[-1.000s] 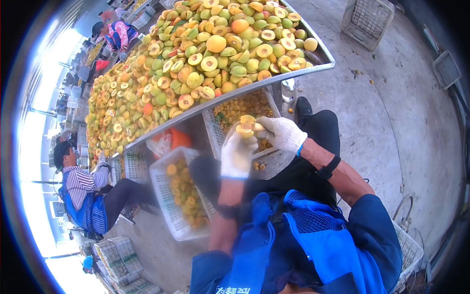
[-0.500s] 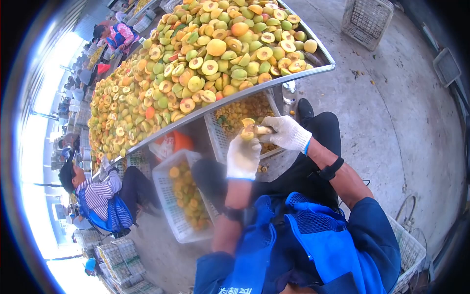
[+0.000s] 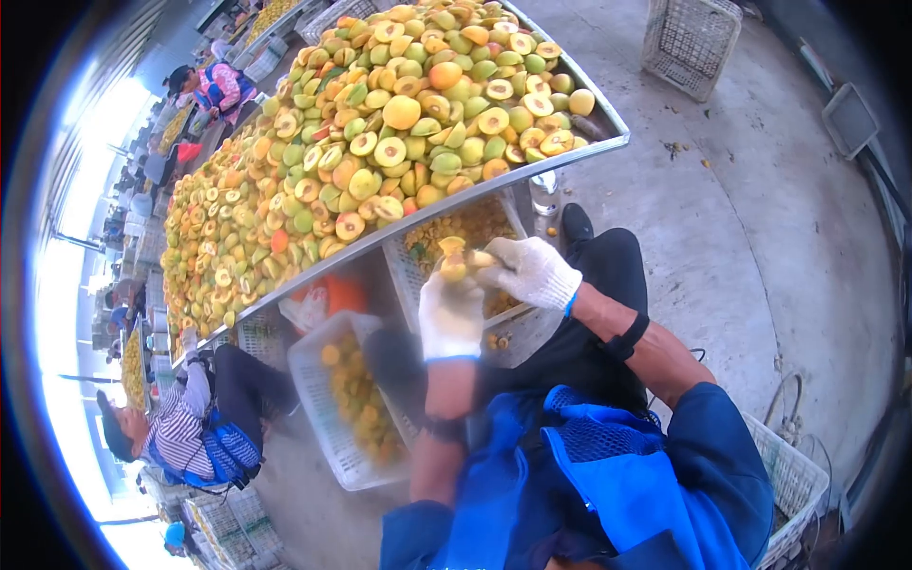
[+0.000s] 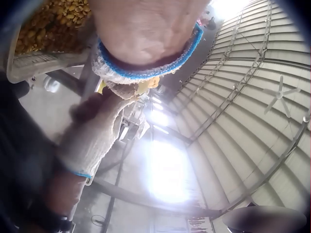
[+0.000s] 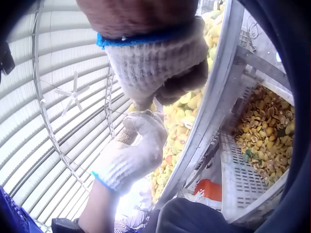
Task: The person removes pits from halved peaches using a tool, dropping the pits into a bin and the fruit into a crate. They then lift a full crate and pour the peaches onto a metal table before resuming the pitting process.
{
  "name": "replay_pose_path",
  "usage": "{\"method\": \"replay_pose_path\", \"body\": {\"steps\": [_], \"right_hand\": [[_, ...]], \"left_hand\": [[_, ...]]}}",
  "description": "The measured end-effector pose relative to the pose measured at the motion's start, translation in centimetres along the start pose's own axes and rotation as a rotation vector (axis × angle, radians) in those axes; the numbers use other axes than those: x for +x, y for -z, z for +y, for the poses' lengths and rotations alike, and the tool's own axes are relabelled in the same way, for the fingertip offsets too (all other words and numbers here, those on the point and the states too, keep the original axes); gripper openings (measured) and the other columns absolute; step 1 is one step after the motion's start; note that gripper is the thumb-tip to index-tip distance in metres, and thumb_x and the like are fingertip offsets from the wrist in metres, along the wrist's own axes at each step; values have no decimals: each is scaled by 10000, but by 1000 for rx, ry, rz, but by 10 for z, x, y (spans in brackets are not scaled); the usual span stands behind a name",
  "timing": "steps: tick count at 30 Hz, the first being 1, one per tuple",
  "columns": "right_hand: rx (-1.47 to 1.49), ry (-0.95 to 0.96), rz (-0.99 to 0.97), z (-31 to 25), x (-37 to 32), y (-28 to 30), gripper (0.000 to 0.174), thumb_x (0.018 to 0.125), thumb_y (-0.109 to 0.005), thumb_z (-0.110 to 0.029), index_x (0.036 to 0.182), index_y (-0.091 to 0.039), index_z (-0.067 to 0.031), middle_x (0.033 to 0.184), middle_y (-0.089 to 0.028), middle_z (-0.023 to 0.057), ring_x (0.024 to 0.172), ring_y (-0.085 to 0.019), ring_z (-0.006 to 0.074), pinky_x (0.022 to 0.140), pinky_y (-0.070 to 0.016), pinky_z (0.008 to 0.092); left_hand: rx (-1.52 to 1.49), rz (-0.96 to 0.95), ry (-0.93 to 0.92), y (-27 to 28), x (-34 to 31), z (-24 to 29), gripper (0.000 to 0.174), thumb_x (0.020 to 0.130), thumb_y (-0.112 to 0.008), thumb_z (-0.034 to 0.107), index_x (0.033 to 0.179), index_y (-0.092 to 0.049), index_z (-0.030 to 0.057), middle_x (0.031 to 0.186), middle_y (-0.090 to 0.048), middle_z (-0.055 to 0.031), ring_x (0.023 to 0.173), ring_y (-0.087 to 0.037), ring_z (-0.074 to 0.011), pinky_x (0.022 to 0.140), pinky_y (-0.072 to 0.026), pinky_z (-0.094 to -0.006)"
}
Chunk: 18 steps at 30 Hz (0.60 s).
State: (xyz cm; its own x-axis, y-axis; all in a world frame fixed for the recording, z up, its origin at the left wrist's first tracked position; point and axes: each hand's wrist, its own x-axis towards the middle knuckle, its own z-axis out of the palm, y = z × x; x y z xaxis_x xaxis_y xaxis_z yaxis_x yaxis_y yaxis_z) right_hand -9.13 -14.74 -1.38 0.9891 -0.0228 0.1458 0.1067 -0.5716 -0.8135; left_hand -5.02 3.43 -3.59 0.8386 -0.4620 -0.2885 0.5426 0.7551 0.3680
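A yellow halved fruit [image 3: 453, 260] is held up in front of me by both white-gloved hands. My left hand [image 3: 454, 277] grips it from below, fingers curled round it. My right hand [image 3: 492, 261] comes in from the right, its fingers curled on what looks like a short tool [image 3: 481, 257] set against the fruit. In the left wrist view the fruit [image 4: 146, 86] peeks out past my cuff, and the right glove [image 4: 95, 138] reaches up to it. The right wrist view has the right glove [image 5: 160, 63] above the left glove [image 5: 131, 158], with a sliver of fruit [image 5: 146, 108] between them.
A long metal table [image 3: 494, 186] piled with whole and halved fruit slopes away ahead. Under it stand a crate of fruit scraps [image 3: 475, 220], a white crate of halves [image 3: 334, 418], an orange bag [image 3: 323, 293] and a bottle [image 3: 544, 195]. A person [image 3: 190, 427] sits at left. Empty crates [image 3: 689, 38] stand on the concrete floor.
Both hands keep hold of the fruit and have shifted slightly left and down in view. The seated person at the left has bent lower.
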Motion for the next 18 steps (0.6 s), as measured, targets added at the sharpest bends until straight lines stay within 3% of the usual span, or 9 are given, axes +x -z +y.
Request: {"method": "replay_pose_path", "body": {"steps": [2, 6, 8, 9, 12, 14, 18], "right_hand": [[-133, 88, 82, -3, 1, -2, 345, 894, -684, -380, 927, -616, -43, 816, -658, 219, 794, -639, 439, 678, -491, 483], [-128, 79, 18, -6, 13, 15, 352, 906, -674, -373, 947, -620, -28, 830, -659, 219, 806, -643, 425, 698, -501, 460], [165, -100, -104, -1, 26, 24, 358, 917, -665, -365, 963, -627, -12, 835, -656, 224, 819, -648, 408, 722, -503, 440], [157, -89, -104, 3, 34, 25, 358, 917, -665, -365, 963, -627, -12, 835, -656, 224, 819, -648, 408, 722, -503, 440], [169, 55, 220, 18, 54, 25, 388, 931, -638, -396, 936, -629, -8, 836, -661, 225, 826, -651, 405, 738, -499, 438], [-230, -105, 105, 11, 73, 58, 378, 934, -607, -398, 909, -649, -24, 812, -675, 203, 845, -667, 397, 777, -521, 471], [-577, 53, 168, 101, 130, 59, 288, 913, -604, -317, 938, -635, -32, 918, -661, 215, 899, -657, 408, 786, -531, 494]], "left_hand": [[2, 175, -105, -2, 0, -3, 297, 979, -549, 199, 1204, -590, 9, 1050, -650, -109, 808, -619, -208, 666, -537, -323], [42, 172, -219, -17, -2, -2, 286, 957, -566, 181, 1173, -595, -4, 1009, -639, -106, 799, -609, -203, 671, -535, -311], [-16, 203, -207, -21, 1, 6, 251, 941, -583, 164, 1125, -608, -5, 959, -629, -103, 764, -583, -198, 651, -516, -312], [-66, 215, -188, -18, 3, 11, 232, 935, -591, 159, 1102, -611, -2, 935, -624, -102, 747, -569, -199, 640, -503, -312], [-135, 120, -122, 0, 7, 21, 195, 931, -585, 147, 1060, -614, 4, 889, -623, -101, 715, -546, -202, 614, -472, -315], [-125, -13, 12, 4, 2, 22, 185, 938, -565, 143, 1058, -616, 12, 884, -620, -96, 729, -555, -198, 623, -475, -305], [-207, -151, 41, 6, 2, 15, 248, 936, -564, 129, 1153, -614, 20, 957, -653, -109, 822, -618, -222, 725, -536, -337]]}}
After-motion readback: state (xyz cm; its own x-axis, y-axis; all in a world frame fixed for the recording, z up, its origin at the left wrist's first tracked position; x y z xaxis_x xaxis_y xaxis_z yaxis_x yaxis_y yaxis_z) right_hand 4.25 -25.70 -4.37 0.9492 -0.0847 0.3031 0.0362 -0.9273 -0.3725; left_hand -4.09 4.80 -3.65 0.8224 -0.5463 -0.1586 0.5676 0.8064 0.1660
